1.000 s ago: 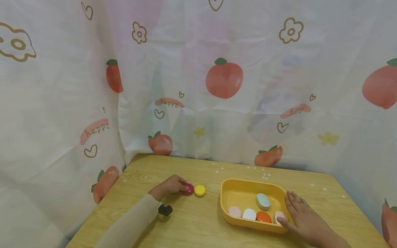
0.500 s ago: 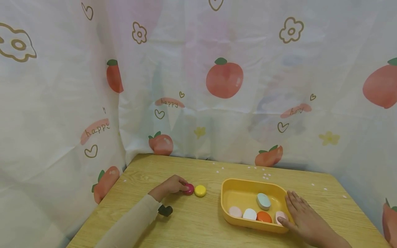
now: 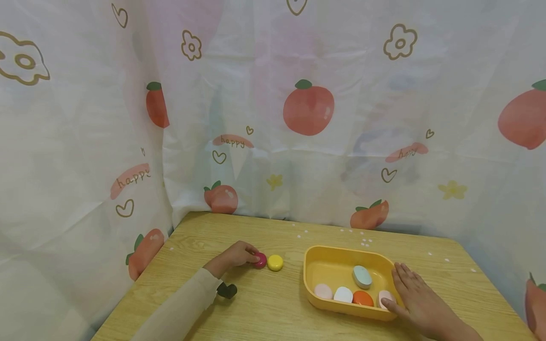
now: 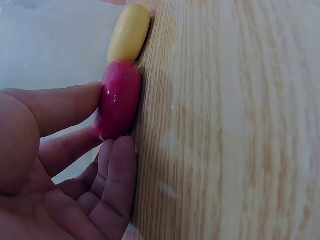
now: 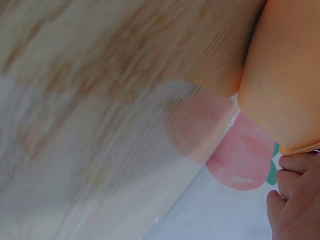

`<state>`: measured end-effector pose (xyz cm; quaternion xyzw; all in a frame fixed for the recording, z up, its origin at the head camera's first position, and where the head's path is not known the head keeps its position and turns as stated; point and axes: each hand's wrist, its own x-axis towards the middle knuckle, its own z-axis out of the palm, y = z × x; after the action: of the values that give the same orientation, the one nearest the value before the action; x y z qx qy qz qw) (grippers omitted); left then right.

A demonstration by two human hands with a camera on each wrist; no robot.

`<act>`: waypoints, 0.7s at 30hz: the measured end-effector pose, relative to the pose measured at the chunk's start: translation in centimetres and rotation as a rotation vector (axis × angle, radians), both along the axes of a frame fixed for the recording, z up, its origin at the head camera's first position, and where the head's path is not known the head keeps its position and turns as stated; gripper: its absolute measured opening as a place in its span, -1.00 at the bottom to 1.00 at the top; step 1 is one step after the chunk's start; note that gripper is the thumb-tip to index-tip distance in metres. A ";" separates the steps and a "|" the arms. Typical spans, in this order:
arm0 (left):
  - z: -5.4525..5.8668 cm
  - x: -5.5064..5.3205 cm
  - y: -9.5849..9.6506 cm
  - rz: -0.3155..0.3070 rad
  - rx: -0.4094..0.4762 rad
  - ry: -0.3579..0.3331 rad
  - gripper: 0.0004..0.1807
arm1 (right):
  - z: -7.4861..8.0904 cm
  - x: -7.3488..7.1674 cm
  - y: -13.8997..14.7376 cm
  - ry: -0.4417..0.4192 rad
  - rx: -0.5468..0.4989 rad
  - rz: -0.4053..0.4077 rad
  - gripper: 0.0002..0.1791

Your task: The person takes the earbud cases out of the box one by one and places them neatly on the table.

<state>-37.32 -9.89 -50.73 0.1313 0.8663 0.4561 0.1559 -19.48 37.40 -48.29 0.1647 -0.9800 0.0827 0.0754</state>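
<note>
Head: left hand (image 3: 236,254) pinches magenta disc (image 3: 261,260) toward desk's (image 3: 256,308) left edge; right hand (image 3: 421,299) straight-fingered. Likely light, slick; grip edgewise.

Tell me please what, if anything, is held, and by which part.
The left grip holds the dark pink disc by its side away from the yellow disc. The right grip only touches the box rim.

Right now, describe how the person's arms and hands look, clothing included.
The left sleeve is long, plain and cream, ending near the left hand. A small dark piece shows beside that sleeve's end; I can't tell what it is. No sleeve is in view at the right hand. No gloves or rings show on the fingers.
</note>
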 end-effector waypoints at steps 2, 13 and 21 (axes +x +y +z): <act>0.0 0.0 0.0 0.001 0.003 -0.004 -0.69 | 0.0 0.0 0.0 -0.004 -0.004 -0.002 -0.09; 0.3 0.5 0.1 0.044 0.026 -0.027 -0.70 | -0.1 -0.1 0.0 -0.016 -0.014 -0.002 -0.10; -0.2 0.2 0.0 0.088 0.059 -0.025 -0.70 | -0.2 -0.1 0.2 0.018 -0.002 0.020 -0.11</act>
<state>-37.16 -9.86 -50.88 0.0922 0.8554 0.4893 0.1425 -19.58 37.62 -48.50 0.1752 -0.9774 0.0831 0.0837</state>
